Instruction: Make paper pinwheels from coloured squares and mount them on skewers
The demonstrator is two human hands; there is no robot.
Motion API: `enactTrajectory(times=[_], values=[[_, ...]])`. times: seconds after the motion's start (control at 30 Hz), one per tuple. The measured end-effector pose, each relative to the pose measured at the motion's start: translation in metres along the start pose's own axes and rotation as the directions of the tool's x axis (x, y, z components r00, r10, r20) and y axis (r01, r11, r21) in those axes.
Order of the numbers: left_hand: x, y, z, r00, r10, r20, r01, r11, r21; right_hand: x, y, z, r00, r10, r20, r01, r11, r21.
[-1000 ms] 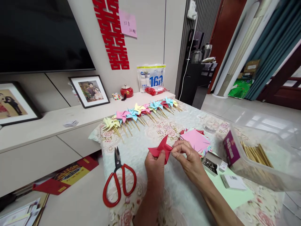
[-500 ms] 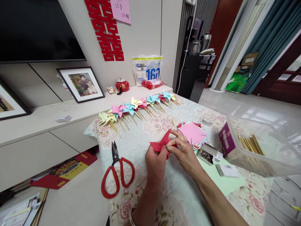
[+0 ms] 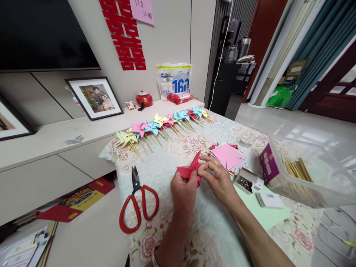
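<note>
— Where were your hands at that moment?

— You had both of them up over the middle of the table [image 3: 172,155], near its front edge. Your left hand [image 3: 183,191] was closed on the red paper pinwheel [image 3: 191,171], pinching its lower part between thumb and fingers. Your right hand [image 3: 219,181] had its fingertips nipped together at the centre of the same paper, where the points meet; whether you held a pin there, I could not tell.

— How much was done?

— By my judgement, a good deal. A row of finished pinwheels [image 3: 164,126] on sticks lay along the far edge of the table, yellow, pink, blue and red. The red one in your hands had its corners folded in but no stick on it yet.

— And what was left?

— A stack of cut paper squares [image 3: 228,155] lay just beyond your right hand, with the small box of pins [image 3: 244,182] open beside it. The clear tub of sticks [image 3: 303,178] stood at the right edge. The red scissors [image 3: 139,205] lay untouched at the left edge.
</note>
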State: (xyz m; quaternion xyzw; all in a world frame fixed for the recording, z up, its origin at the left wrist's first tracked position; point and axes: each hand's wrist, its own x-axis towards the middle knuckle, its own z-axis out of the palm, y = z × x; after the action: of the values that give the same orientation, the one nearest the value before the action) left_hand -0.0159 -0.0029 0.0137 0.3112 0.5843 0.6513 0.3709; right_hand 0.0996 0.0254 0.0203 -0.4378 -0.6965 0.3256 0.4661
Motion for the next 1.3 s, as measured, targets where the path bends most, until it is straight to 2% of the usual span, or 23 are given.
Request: enactTrajectory(times=[0.13, 0.3, 0.63, 0.8, 1.3], values=[[-0.0002, 0.0003, -0.0008, 1.0, 0.028, -0.003, -0.028, 0.998, 0.051, -0.0006, 0.0001, 0.0002, 1.0, -0.019, -0.003, 0.019, 0.999, -0.04], [-0.0011, 0.0024, -0.0008, 0.998, 0.065, 0.024, -0.066, 0.997, 0.038, -0.0007, 0.0007, 0.0008, 1.0, -0.025, 0.0, 0.025, 0.998, -0.054], [-0.0009, 0.0009, -0.001, 0.999, 0.051, 0.01, -0.052, 0.997, 0.062, 0.0004, -0.0044, -0.0007, 0.999, -0.033, 0.021, 0.034, 0.998, -0.06], [0.0012, -0.0024, -0.0015, 0.999, 0.039, -0.01, -0.038, 0.996, 0.086, 0.0002, -0.0068, -0.0008, 1.0, -0.017, 0.023, 0.018, 0.999, -0.039], [-0.0009, -0.0068, -0.004, 0.992, 0.095, 0.079, -0.102, 0.991, 0.089, 0.0036, -0.005, -0.0036, 0.994, 0.071, 0.087, -0.082, 0.988, 0.131]])
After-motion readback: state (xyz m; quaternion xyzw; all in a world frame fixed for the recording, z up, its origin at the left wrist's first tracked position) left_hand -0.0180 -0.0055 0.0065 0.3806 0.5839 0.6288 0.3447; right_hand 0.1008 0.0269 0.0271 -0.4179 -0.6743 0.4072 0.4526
